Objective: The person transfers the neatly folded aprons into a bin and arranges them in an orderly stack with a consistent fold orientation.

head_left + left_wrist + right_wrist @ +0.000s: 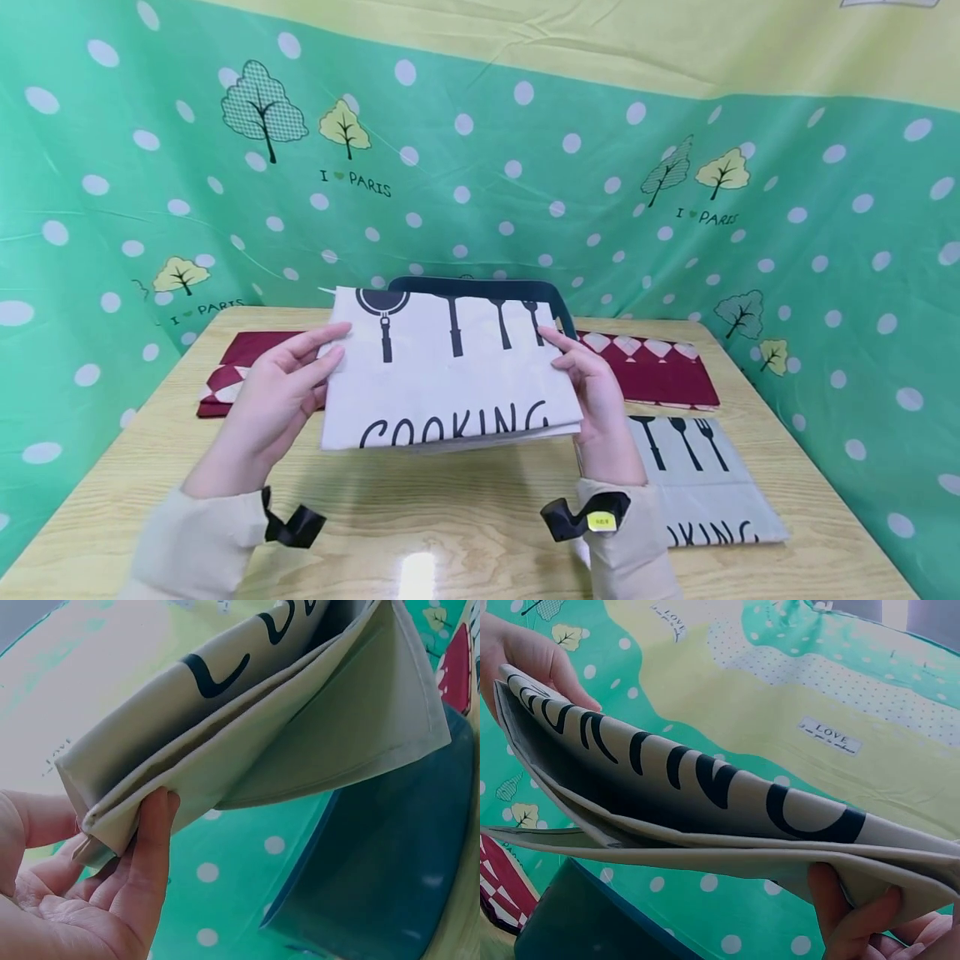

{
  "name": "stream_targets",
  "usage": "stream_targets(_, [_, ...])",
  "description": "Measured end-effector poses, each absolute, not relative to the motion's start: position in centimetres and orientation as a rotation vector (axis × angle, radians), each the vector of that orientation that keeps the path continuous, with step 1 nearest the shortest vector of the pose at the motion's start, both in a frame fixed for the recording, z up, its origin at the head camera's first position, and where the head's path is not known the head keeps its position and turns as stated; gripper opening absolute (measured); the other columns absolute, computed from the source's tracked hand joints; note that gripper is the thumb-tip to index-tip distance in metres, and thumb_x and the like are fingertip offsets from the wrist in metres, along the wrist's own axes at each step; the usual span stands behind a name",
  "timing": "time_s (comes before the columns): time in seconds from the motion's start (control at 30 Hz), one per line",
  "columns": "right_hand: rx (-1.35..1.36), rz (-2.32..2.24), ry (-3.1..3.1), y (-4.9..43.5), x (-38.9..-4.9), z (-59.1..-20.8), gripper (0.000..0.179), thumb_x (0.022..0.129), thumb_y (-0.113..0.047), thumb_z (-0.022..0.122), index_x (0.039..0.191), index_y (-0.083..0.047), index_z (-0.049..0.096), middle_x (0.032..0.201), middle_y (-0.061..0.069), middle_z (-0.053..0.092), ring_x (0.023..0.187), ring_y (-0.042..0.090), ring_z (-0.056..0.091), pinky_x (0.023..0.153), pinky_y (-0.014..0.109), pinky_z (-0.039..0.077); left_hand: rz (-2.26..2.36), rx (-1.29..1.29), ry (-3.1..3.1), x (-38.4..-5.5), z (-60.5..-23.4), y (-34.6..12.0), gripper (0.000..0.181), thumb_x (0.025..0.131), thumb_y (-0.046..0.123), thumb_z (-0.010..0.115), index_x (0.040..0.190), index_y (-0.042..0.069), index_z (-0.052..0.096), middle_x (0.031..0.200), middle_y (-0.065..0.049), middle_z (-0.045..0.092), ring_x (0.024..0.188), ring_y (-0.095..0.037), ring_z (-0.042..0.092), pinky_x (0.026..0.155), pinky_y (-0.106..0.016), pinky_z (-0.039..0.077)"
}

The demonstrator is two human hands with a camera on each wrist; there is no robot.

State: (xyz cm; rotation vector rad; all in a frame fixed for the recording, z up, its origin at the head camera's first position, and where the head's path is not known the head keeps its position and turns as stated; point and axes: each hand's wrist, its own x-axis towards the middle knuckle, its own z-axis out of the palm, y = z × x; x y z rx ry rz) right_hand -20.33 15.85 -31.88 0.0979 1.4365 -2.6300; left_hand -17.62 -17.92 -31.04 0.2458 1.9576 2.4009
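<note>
Both hands hold up a folded white cloth [450,375] printed in black with a pan, utensils and the word COOKING. My left hand [262,400] pinches its left edge, thumb on top and fingers beneath. At the right edge my right hand [600,396] grips it the same way. Seen from the left wrist, the layers of the cloth [300,727] gape apart and one flap hangs loose underneath. Behind the raised cloth stands a dark blue bin [480,287], mostly hidden in the head view; its wall [390,855] shows below the flap.
On the wooden table [360,533], a second folded COOKING cloth [705,492] lies at the right by my forearm. Folded maroon cloths with a white pattern lie to the left [251,346] and right [660,371] of the bin. A green dotted curtain [450,192] hangs behind.
</note>
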Motion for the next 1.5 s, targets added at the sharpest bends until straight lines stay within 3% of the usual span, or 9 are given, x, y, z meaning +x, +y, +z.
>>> stream_targets(0.23, [0.180, -2.658, 1.425, 16.3, -20.4, -31.8, 0.041, 0.097, -0.007, 0.044, 0.128, -0.021, 0.067, 0.136, 0.003, 0.061, 0.108, 0.016, 0.069, 0.087, 0.024, 0.057, 2.384, 0.229, 1.924, -17.9, -31.2, -16.9, 0.059, 0.101, 0.022, 0.057, 0.153, 0.006, 0.035, 0.128, 0.011, 0.061, 0.100, -0.006, 0.068, 0.078, -0.023, 0.059])
stream_targets(0.4, [0.210, -2.658, 1.439, 16.5, -20.5, -31.9, 0.045, 0.098, -0.008, 0.043, 0.139, -0.019, 0.058, 0.144, 0.002, 0.051, 0.114, 0.016, 0.064, 0.090, 0.024, 0.055, 2.395, 0.242, 1.884, -18.0, -31.3, -16.1, 0.060, 0.102, 0.021, 0.054, 0.155, 0.006, 0.031, 0.127, 0.012, 0.061, 0.100, -0.004, 0.067, 0.077, -0.022, 0.058])
stream_targets(0.53, [0.233, -2.672, 1.430, 16.7, -20.6, -31.9, 0.044, 0.098, -0.008, 0.043, 0.137, -0.020, 0.060, 0.143, 0.002, 0.051, 0.113, 0.015, 0.065, 0.090, 0.023, 0.056, 2.399, 0.250, 1.866, -18.0, -31.4, -15.6, 0.059, 0.103, 0.020, 0.053, 0.155, 0.006, 0.029, 0.128, 0.013, 0.060, 0.101, -0.003, 0.066, 0.079, -0.022, 0.057])
stream_targets(0.7, [0.245, -2.691, 1.401, 17.1, -20.8, -32.0, 0.042, 0.098, -0.007, 0.043, 0.129, -0.021, 0.067, 0.141, 0.003, 0.055, 0.108, 0.014, 0.068, 0.088, 0.023, 0.056, 2.356, 0.228, 1.892, -18.3, -31.4, -15.1, 0.058, 0.104, 0.020, 0.051, 0.156, 0.010, 0.028, 0.143, 0.001, 0.050, 0.106, -0.002, 0.064, 0.082, -0.023, 0.057])
stream_targets(0.9, [0.277, -2.704, 1.380, 17.3, -21.1, -32.1, 0.044, 0.099, -0.007, 0.043, 0.136, -0.021, 0.062, 0.145, 0.003, 0.052, 0.110, 0.015, 0.067, 0.089, 0.023, 0.056, 2.309, 0.197, 1.953, -18.7, -31.2, -14.7, 0.056, 0.105, 0.017, 0.048, 0.157, 0.013, 0.029, 0.156, -0.012, 0.034, 0.107, -0.002, 0.063, 0.083, -0.024, 0.057])
stream_targets(1.5, [0.125, -2.534, 1.681, 17.1, -21.5, -32.2, 0.049, 0.098, -0.008, 0.046, 0.145, -0.019, 0.052, 0.147, 0.005, 0.048, 0.105, 0.013, 0.067, 0.088, 0.024, 0.056, 2.316, 0.107, 1.968, -19.7, -30.7, -15.2, 0.058, 0.102, 0.009, 0.051, 0.156, 0.016, 0.031, 0.150, -0.008, 0.044, 0.098, -0.001, 0.067, 0.082, -0.023, 0.058])
